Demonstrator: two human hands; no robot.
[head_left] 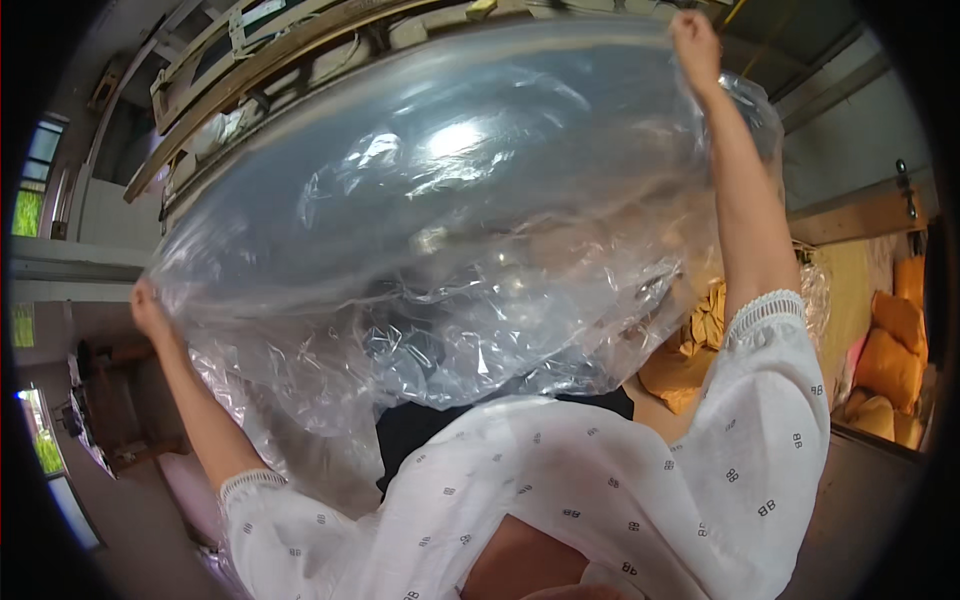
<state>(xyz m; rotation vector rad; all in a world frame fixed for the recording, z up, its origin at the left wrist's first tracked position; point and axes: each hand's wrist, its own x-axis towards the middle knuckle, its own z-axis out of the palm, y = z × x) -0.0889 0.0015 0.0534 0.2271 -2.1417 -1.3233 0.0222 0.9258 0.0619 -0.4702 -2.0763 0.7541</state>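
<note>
Clear plastic sheet: hanging stretched in front of the white patterned shirt, its lower folds crumpling.
Sheet feel: probably handling light, limp and slippery, tearing easily if thin.
Sheet hold: likely offering the surest purchase at its bunched, well-separated ends.
Right hand: folding tightly around the sheet's upper right end.
Left hand: pinching the left end narrowly.

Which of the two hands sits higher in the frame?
The right hand: it grips the clear plastic sheet close to the picture's top edge, while the left hand grips it about halfway down.
</note>
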